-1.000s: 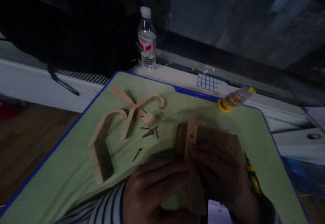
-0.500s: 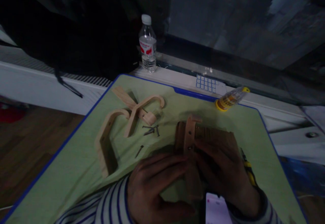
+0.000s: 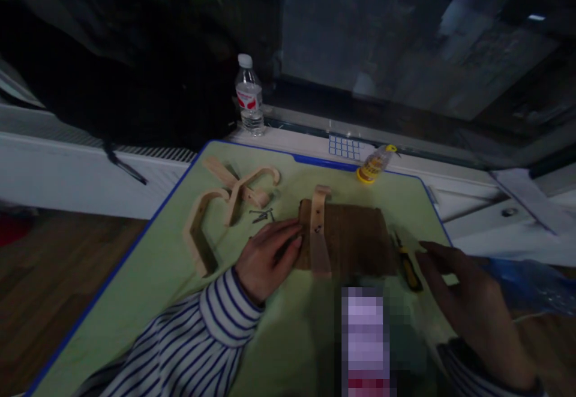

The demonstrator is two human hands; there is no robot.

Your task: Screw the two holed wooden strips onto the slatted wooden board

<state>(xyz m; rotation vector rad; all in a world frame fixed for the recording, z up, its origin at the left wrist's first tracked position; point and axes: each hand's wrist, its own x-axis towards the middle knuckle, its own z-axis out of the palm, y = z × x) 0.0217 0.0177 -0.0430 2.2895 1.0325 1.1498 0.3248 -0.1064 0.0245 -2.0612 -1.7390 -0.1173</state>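
My left hand (image 3: 270,257) rests at the left edge of a flat brown cardboard-like block (image 3: 355,238), fingers stretched out and the thumb a little apart. Across that block lies a curved wooden hook piece (image 3: 318,229) with dark holes along it. My right hand (image 3: 463,301) is held open at the right, with nothing visible between its fingers. Beside it on the table lies a screwdriver (image 3: 409,270) with a yellow and black handle. Several screws (image 3: 261,215) lie beyond my left hand, near more wooden hook pieces (image 3: 198,229).
A phone-like screen (image 3: 364,331), pixelated, is at the near side of the green table (image 3: 279,337). A clear yellow-capped bottle (image 3: 375,164) stands at the far edge. On the sill are a water bottle (image 3: 249,97) and a blue-gridded white sheet (image 3: 344,146).
My right hand has left the wooden hook piece and moved right, past the screwdriver. My left hand has shifted from the hook piece to the block's left edge. The view has shifted too.
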